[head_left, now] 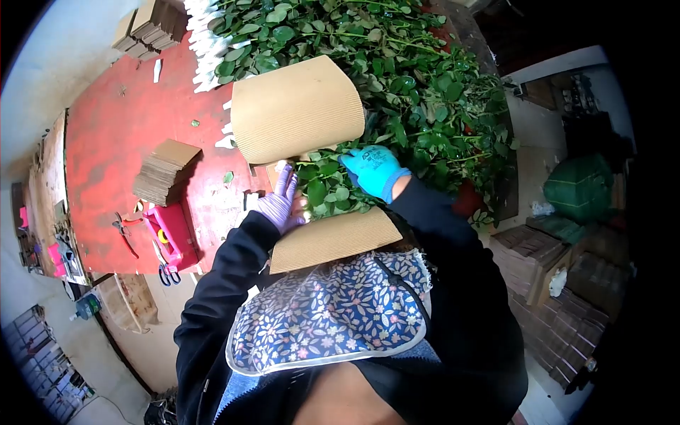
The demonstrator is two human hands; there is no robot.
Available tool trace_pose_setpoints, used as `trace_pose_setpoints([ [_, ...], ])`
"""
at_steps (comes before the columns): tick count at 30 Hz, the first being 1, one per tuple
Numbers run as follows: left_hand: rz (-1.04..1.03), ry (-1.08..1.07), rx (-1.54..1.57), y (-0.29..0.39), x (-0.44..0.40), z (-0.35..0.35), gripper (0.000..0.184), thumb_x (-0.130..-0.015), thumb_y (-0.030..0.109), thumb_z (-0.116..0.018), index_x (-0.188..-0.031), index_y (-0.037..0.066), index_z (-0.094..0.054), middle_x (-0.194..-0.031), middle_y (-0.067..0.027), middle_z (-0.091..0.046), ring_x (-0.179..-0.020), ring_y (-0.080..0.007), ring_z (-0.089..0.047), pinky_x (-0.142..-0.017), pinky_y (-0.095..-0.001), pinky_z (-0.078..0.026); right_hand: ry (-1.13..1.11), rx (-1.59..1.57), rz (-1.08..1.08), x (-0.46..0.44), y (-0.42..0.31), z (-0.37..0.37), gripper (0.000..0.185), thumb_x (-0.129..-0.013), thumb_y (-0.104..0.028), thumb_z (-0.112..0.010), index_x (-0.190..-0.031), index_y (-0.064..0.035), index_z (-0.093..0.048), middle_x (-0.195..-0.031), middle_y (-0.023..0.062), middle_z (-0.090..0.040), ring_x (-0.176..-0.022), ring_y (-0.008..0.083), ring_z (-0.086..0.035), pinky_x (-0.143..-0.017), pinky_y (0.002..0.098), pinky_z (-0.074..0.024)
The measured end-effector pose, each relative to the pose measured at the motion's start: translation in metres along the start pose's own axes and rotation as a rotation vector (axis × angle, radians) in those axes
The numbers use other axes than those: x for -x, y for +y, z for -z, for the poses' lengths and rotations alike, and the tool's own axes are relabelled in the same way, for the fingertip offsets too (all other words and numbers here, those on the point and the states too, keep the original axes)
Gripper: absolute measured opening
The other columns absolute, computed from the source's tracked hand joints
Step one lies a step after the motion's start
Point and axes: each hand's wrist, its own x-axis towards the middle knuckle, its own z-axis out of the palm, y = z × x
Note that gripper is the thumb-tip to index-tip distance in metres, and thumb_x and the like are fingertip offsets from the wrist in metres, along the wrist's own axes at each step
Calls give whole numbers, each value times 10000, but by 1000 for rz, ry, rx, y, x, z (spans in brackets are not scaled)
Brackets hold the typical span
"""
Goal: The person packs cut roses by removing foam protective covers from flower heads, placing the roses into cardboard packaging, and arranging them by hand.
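My left hand (pixel 280 203), in a purple glove, lies with fingers stretched out over the edge of a bundle of leafy rose stems (pixel 326 185). Pale flower heads (pixel 300 205) show beside its fingers, partly covered. My right hand (pixel 374 170), in a blue glove, is curled at the leafy side of the same bundle; its fingertips are partly hidden among leaves. Corrugated cardboard (pixel 297 110) rises beyond the bundle, and a nearer corrugated flap (pixel 336 241) lies against my floral apron (pixel 329 312).
Many leafy stems (pixel 418 92) with white-wrapped heads (pixel 204 46) cover the back and right of the red table (pixel 106 156). At left are a cardboard stack (pixel 164 172), a pink holder (pixel 171 237), red-handled pliers (pixel 125 234) and scissors (pixel 168 273). More cardboard (pixel 150 27) stands farther back.
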Motion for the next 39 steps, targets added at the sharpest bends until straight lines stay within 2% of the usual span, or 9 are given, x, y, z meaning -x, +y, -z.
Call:
trace_pose_setpoints([
  [5,28,-78,61,6,-3,7,1034,-744,466,-778,-1465,-78,-274,-1555,-312,-120,-1306,-426,-444,-1059,-406,-419,-18,-60,43,-8,7,24,274,-844,-226,-624,-1083,-100,-671,-921,151,-681,-806,351,-655,-729,463,-522],
  [11,144,-238,91,19,-6,42,1047,-716,513,-779,-1461,-44,-298,-1541,-243,-238,-1081,-378,-619,-893,-410,-532,145,-177,-74,8,21,125,169,-876,-202,-634,-984,-85,-691,-881,154,-685,-799,341,-660,-693,415,-525],
  [15,-42,103,992,-8,8,8,795,-827,-72,-678,-1498,71,-276,-1429,-120,-466,-1131,-201,-569,-948,-318,-495,29,-545,-19,13,-13,147,181,-890,-150,-643,-1038,-57,-690,-903,154,-699,-823,303,-682,-718,379,-539],
  [19,-68,356,725,-29,35,21,526,-871,12,-603,-1382,48,-485,-1409,-178,-492,-1316,-322,-470,-1094,-364,-375,83,-429,205,-1,-23,103,264,-863,-79,-678,-1125,-57,-673,-976,162,-699,-864,315,-689,-726,379,-541],
  [25,388,368,916,-46,69,8,255,-955,109,-602,-1190,19,-639,-951,-62,-685,-867,-110,-614,-816,-269,-508,-63,-316,324,-21,-42,60,309,-849,-100,-656,-1157,-79,-667,-903,180,-684,-814,349,-660,-705,425,-527],
  [29,262,455,723,-28,68,14,269,-902,86,-642,-1170,59,-644,-994,-93,-674,-910,-222,-631,-789,-320,-522,-249,-230,334,-32,-60,56,303,-875,-216,-614,-1149,-99,-670,-908,173,-687,-807,352,-655,-719,443,-521],
  [35,-39,328,206,24,32,39,548,-806,293,-706,-1312,145,-554,-1447,-93,-463,-875,-302,-656,-731,-403,-533,-349,-462,286,-27,-64,117,321,-887,-243,-655,-1155,-66,-663,-952,187,-687,-854,336,-675,-752,391,-531],
  [38,-1,167,262,29,17,43,662,-804,271,-705,-1399,118,-457,-1504,-162,-344,-848,-343,-683,-716,-440,-559,-24,-1051,18,-13,-54,146,306,-919,-37,-602,-1222,5,-624,-1066,109,-696,-908,163,-668,-796,283,-518],
  [39,19,143,275,26,16,40,681,-797,257,-703,-1413,121,-447,-1527,-166,-312,-876,-345,-680,-728,-439,-558,263,-839,117,-17,-54,154,321,-936,9,-572,-1255,37,-590,-1131,85,-652,-974,112,-617,-825,252,-499],
])
